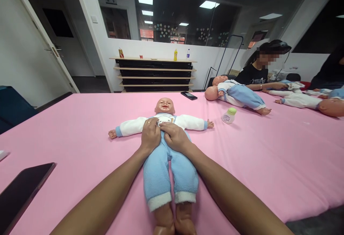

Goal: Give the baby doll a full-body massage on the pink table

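Observation:
A baby doll [164, 106] lies on its back with its head away from me and both arms stretched out sideways. It wears a fluffy white top [190, 121] with a printed front and light blue cuffs, and light blue trousers [158, 170] with white hems. On the left side of its chest rests my left hand [150, 133], fingers curled onto the top. My right hand [175, 135] lies close beside it, its fingers also bent and closed on the cloth at the chest. The fingertips are partly hidden, along with the garment's middle front.
The pink-covered table [94, 120] holds a dark phone [25, 192] at left, another phone [189, 95] behind the doll, a green-capped bottle [229, 115] and more dolls [242, 95] at right. A person [258, 70] handles a doll there. Behind stands a shelf [156, 70].

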Demonstrator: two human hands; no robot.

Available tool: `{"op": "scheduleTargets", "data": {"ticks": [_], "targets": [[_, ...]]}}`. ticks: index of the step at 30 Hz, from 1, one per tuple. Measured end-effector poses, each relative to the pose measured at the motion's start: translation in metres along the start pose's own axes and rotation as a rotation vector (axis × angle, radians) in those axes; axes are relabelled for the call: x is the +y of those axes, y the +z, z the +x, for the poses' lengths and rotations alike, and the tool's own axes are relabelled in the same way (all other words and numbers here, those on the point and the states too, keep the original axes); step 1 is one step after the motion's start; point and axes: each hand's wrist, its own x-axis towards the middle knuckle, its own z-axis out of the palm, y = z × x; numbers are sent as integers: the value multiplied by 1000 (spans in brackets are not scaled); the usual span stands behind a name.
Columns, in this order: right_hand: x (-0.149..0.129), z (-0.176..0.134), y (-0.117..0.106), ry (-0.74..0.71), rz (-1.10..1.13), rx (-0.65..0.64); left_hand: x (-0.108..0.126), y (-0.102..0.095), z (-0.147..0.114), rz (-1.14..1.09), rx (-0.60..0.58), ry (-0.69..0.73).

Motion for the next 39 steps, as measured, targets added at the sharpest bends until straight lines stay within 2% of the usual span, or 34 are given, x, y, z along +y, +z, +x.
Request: {"op": "scheduleTargets", "data": {"ticks": [3,8,14,21,25,29,33,39], "targets": [[0,3,0,91,-53,-33,6,-4,-1,1,1,48],[-2,4,-1,252,-140,-54,13,-9,-2,-38,-61,170],[-2,1,2,429,-211,60,10,-8,-4,-59,-70,191],[-4,-2,1,520,-269,174,2,-4,2,-70,-271,230],[-3,-4,2,488,-290,206,-2,0,7,12,-380,210],[-3,-5,2,382,-257,234,-5,4,7,63,-398,171],[-7,-6,-1,231,-161,216,-10,8,5,62,-301,88],[-10,-2,-7,52,-53,-30,-11,5,3,11,-77,-93]]}}
